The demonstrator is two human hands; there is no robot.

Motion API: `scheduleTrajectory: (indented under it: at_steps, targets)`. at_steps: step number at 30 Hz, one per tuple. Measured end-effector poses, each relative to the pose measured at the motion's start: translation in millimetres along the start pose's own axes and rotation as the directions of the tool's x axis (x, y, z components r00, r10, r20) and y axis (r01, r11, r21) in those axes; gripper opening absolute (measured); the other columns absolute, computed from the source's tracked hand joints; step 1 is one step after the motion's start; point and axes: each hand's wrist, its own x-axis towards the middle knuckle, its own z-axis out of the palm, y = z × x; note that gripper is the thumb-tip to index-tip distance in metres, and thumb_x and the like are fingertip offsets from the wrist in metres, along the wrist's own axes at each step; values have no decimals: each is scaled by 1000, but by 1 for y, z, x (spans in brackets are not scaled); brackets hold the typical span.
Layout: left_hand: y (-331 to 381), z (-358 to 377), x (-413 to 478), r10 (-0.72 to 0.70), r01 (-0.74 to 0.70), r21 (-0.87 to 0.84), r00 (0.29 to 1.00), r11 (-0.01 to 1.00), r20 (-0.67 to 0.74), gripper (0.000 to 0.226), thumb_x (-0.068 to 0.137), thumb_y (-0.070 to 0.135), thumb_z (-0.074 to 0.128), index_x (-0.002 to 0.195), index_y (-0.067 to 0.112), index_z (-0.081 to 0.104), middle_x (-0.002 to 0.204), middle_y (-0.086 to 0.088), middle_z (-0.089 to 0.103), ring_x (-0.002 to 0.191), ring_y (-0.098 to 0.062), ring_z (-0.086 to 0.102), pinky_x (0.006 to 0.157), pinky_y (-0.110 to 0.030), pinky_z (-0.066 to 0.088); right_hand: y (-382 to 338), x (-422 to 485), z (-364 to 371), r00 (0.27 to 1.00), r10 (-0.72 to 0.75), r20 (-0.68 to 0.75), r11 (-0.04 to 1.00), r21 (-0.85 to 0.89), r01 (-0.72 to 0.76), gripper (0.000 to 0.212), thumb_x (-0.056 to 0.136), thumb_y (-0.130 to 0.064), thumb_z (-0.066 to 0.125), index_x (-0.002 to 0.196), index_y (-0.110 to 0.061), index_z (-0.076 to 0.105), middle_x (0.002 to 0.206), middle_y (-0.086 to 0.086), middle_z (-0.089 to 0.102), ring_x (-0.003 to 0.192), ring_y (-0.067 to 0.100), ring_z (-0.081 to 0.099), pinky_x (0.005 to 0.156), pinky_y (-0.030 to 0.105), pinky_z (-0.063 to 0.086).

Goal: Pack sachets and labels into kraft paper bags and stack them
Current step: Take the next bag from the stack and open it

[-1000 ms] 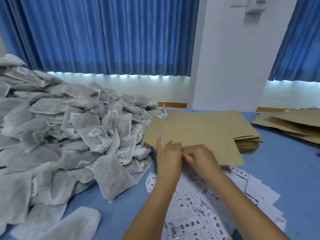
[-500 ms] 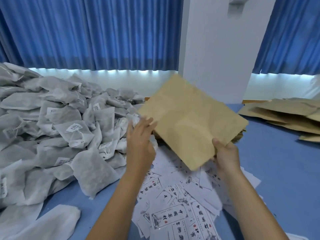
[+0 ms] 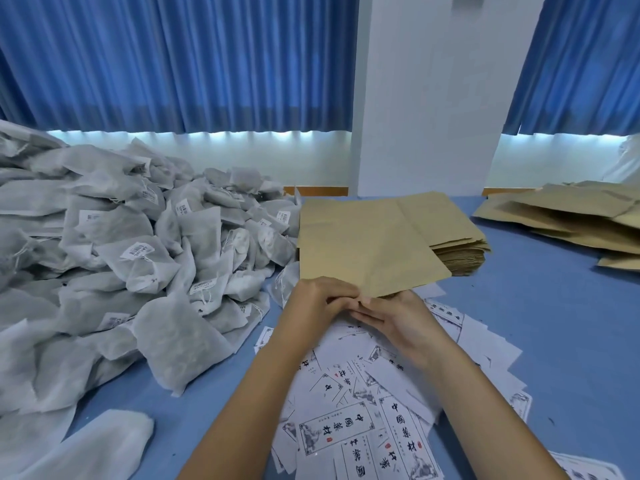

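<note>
**Parting the bag's mouth, and how it could slip**

My left hand (image 3: pixel 322 299) curls its fingers over the near edge of the kraft paper bag (image 3: pixel 367 247); I judge that a pinch on the mouth. My right hand (image 3: pixel 398 318) lies just under the same edge, fingers fairly straight and touching those of the left. Its thumb is hidden by the paper, so I cannot tell whether it grips.

The bag looks flat, with its far part resting on the stack of flat bags (image 3: pixel 460 252). Its near edge is over the labels (image 3: pixel 346 427) scattered on the blue worktop (image 3: pixel 561 323). The sachets (image 3: pixel 138 244) are heaped at my left, just beside the bag. What look like packed bags (image 3: pixel 571 220) lie well apart at my right.

The step in hand, I think, is separating the two layers at the mouth.

- If I catch both layers together, the bag will not open, and pulling harder could tear or crease the thin paper.
- Dragging it toward me may pull the stack beneath it askew.
- My wrists sit on loose labels, so a quick move could crumple them or sweep some aside.
</note>
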Motion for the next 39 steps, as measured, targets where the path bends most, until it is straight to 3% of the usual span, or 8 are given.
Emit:
scheduleTrajectory:
  at_steps: [4, 10, 15, 19, 25, 30, 33, 39]
  targets:
    - [-1, -8, 0, -81, 81, -57, 997, 995, 10, 14, 81, 7, 71, 93, 11, 77, 94, 3, 73, 91, -6, 64, 86, -19, 49, -1, -1, 1, 1000, -1, 28, 1000, 6, 1, 30, 90, 8, 53, 118, 16, 53, 114, 30, 63, 98, 33, 66, 91, 37, 54]
    - [11, -1, -1, 59, -24, 244, 989, 969, -136, 5, 76, -5, 64, 79, -1, 66, 73, -11, 63, 69, -20, 56, 63, -17, 36, 1, -3, 11, 999, -44, 32, 999, 9, 43, 28, 91, 14, 44, 117, 14, 54, 113, 28, 65, 101, 32, 67, 90, 38, 55]
    - [8, 0, 1, 102, -93, 216, 994, 972, -30, 11, 80, 2, 69, 90, 2, 65, 85, -6, 61, 80, -14, 52, 71, -12, 37, 2, 0, 15, 996, -52, -78, 997, 46, 56, 29, 92, 11, 31, 105, 15, 57, 98, 30, 67, 87, 34, 69, 79, 36, 59]
    - [10, 5, 0, 54, -34, 314, 997, 949, -54, 9, 83, 4, 65, 90, -2, 67, 90, -13, 67, 86, -27, 59, 74, -36, 45, 6, -1, 21, 992, -89, -93, 990, -117, 78, 40, 97, 10, 27, 87, 5, 66, 85, 23, 72, 82, 29, 72, 83, 36, 58]
    - [20, 11, -3, 21, 40, 347, 985, 937, -169, 5, 80, -1, 59, 80, -6, 60, 74, -18, 59, 71, -32, 54, 63, -46, 43, 4, 0, 27, 980, -127, -151, 991, -59, 120, 36, 91, 12, 33, 106, 0, 63, 85, 15, 73, 75, 23, 72, 82, 39, 58]
    - [20, 11, 0, 44, -22, 262, 996, 965, -81, 12, 85, 8, 64, 95, 2, 68, 87, -11, 65, 82, -24, 59, 73, -38, 47, 5, -4, 22, 983, -111, -146, 992, 47, 119, 20, 94, 5, 44, 105, 8, 61, 84, 17, 71, 76, 24, 71, 80, 37, 59]
    - [20, 11, 0, 61, -41, 298, 997, 954, -56, 12, 86, 10, 62, 93, 6, 72, 85, -7, 68, 82, -21, 61, 73, -36, 47, 5, -2, 21, 978, -152, -146, 984, -111, 137, 21, 96, 5, 43, 104, 5, 63, 89, 20, 72, 82, 26, 72, 77, 35, 60]
    - [25, 13, -7, -25, 70, 137, 952, 988, -305, 11, 78, 2, 65, 79, 9, 74, 73, 1, 71, 66, -14, 63, 66, -29, 49, 6, 0, 21, 967, -219, -126, 910, -384, 156, 23, 97, -4, 46, 88, -8, 67, 90, 14, 74, 79, 19, 72, 76, 36, 57]
